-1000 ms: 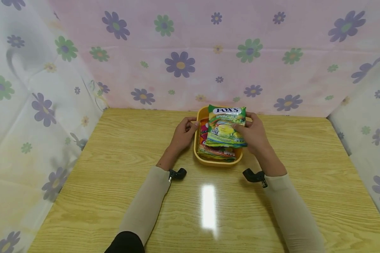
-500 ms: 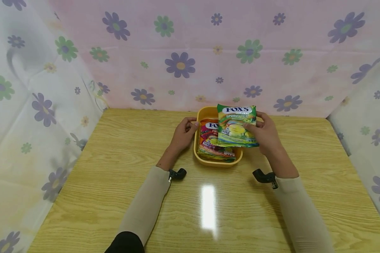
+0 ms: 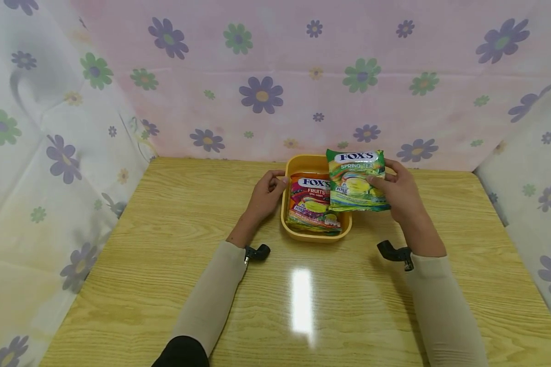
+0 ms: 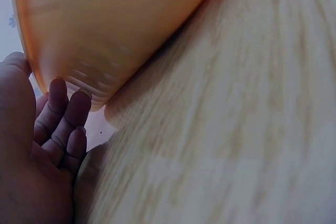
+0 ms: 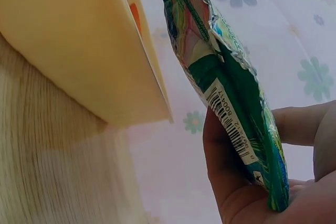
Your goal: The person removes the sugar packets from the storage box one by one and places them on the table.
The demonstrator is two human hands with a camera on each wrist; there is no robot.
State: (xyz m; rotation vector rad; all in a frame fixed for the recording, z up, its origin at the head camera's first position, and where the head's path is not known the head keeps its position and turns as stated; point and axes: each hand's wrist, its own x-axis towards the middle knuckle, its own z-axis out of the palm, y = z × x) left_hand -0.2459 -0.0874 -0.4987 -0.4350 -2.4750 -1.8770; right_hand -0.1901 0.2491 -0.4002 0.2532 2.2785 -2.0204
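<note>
head view: green packet [image 3: 352, 176], one, pinched in the right hand [image 3: 403, 191], the nearer, extending left from it; yellow tub [image 3: 298, 235], farther left, rim held by left hand [image 3: 265, 193]; red packet [image 3: 305, 211] inside.

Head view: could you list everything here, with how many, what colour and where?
Flower-printed sheeting: count unclear, pink at the back, white at both sides.
Wood-grain table: one, yellow-brown, across the lower view.
Rounded plastic container: one, yellow, near the table's far edge.
Glossy Fox's Fruits candy packet: one visible, red, inside the container; anything beneath is unclear.
Glossy Fox's Spring Tea candy packet: one, green, held up at the container's right side.
Bent devices: two, black, one at each wrist.
Dark piece: one, black, bottom edge, left of centre.
Sleeves: two, beige, on both arms.
Left grip: one bare hand, holding the container's left rim.
Right grip: one bare hand, holding the Spring Tea packet.
</note>
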